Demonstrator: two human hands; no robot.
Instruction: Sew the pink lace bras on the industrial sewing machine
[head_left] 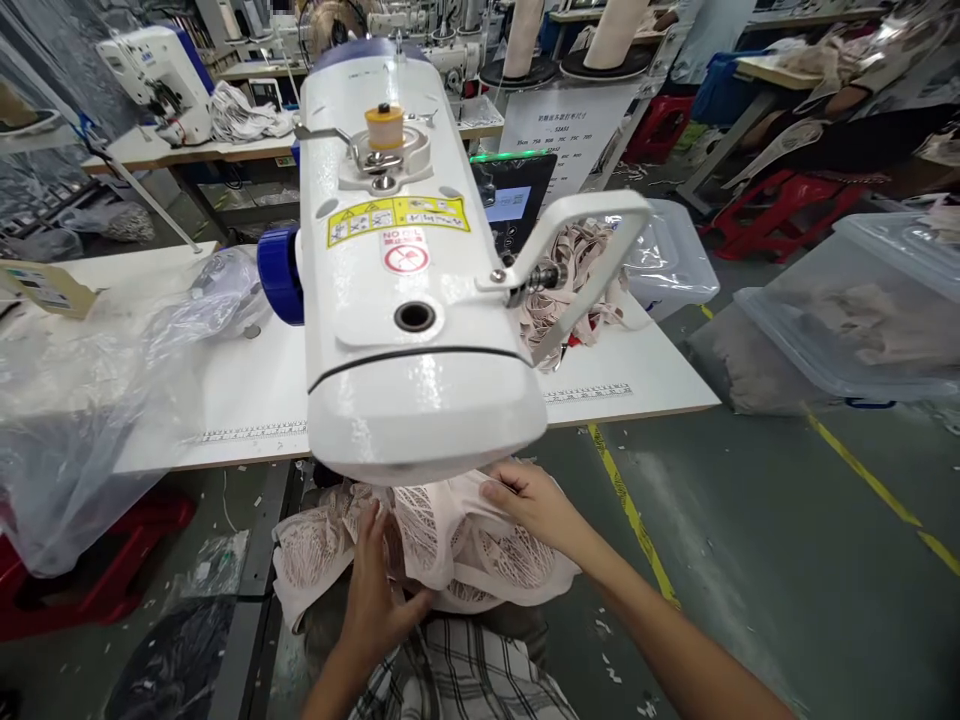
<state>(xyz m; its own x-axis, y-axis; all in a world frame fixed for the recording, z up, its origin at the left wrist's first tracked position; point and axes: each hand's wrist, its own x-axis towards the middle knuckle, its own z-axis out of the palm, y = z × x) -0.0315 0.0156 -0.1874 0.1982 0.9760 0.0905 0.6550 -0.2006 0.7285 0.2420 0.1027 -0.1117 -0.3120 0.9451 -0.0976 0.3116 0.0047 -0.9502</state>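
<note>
A pale pink lace garment (517,555) lies across the lap, under the front end of a white sewing machine (397,400). My right hand (536,500) pinches the garment's edge beside the machine head, thumb and fingers together. Further left, my left hand (379,580) rests against the lace with its thumb spread away from the fingers. The part of the garment beneath the machine head is hidden.
Strips of pink fabric (577,270) lie behind the machine's white lever (592,215). Clear plastic bags (112,400) cover the table's left side. Lidded plastic boxes (847,310) stand at the right. A red stool (97,570) is at lower left.
</note>
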